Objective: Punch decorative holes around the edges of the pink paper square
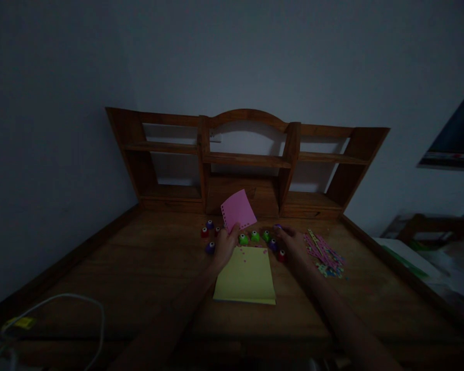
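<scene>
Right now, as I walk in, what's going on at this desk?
A person is working with paper at a wooden desk. The left hand holds up a pink sheet with holes along two edges. The right hand is at a purple punch, though it's too dark to tell how firmly it grips. Below lies a yellow pad with pink bits on it. Other punches stand around its far end, and a pile of coloured pieces lies off to the right.
</scene>
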A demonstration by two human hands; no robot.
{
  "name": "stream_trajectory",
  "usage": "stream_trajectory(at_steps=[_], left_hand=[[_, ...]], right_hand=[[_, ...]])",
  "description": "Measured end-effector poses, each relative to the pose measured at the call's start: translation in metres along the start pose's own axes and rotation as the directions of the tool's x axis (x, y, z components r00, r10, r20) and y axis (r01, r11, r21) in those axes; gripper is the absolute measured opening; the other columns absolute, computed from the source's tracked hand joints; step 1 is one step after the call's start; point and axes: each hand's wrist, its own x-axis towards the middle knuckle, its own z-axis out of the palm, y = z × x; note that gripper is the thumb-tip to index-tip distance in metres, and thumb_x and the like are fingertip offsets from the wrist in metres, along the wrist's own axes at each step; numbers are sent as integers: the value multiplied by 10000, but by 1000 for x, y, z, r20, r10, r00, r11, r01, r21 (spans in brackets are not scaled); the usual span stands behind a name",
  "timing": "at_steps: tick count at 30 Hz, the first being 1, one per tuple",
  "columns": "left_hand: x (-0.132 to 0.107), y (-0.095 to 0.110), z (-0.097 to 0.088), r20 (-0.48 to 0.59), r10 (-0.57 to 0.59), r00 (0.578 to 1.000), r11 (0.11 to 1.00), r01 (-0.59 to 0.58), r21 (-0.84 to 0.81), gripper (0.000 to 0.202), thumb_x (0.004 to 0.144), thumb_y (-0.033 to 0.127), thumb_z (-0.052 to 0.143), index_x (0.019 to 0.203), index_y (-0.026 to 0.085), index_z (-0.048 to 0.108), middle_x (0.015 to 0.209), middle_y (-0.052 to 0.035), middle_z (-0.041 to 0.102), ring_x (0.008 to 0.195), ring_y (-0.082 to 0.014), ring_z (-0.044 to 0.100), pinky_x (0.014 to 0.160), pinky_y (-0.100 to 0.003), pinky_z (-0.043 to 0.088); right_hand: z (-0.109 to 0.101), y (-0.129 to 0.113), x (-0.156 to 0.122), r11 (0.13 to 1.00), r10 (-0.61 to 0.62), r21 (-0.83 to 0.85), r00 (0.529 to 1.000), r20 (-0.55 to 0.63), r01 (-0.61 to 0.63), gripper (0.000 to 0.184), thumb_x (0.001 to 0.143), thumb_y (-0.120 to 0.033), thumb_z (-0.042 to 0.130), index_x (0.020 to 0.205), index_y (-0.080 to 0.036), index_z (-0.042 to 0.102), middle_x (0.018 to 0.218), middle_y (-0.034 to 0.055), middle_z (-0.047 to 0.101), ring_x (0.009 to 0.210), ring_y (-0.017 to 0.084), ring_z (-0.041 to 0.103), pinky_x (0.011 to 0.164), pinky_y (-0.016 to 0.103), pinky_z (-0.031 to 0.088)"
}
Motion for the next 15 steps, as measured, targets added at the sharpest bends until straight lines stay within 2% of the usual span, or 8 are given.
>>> stream_trajectory(at_steps=[5,11,15], left_hand=[[0,-3,0,-2,0,1000,1000,0,-7,373,771,487,634,596,165,566,460,17,500,444,-142,480,456,-243,331],[3,-7,0,6,47,999,998,-46,-30,386,779,486,628,572,172,543,455,17,499,439,-132,467,457,-236,329],[3,-7,-1,6,50,999,999,-50,-15,409,772,500,630,547,175,528,444,22,489,439,-130,464,453,-233,324]], right_hand=[[-4,4,6,999,21,24,1000,2,-21,460,623,-451,777,956,-152,670,745,65,702,585,177,633,458,233,437],[-9,11,11,998,-9,63,1000,28,7,396,656,-414,761,944,-157,667,770,64,710,610,179,646,478,232,464],[-7,10,13,987,22,159,1000,15,-24,326,646,-381,780,870,-173,665,737,54,704,604,175,650,487,231,481]])
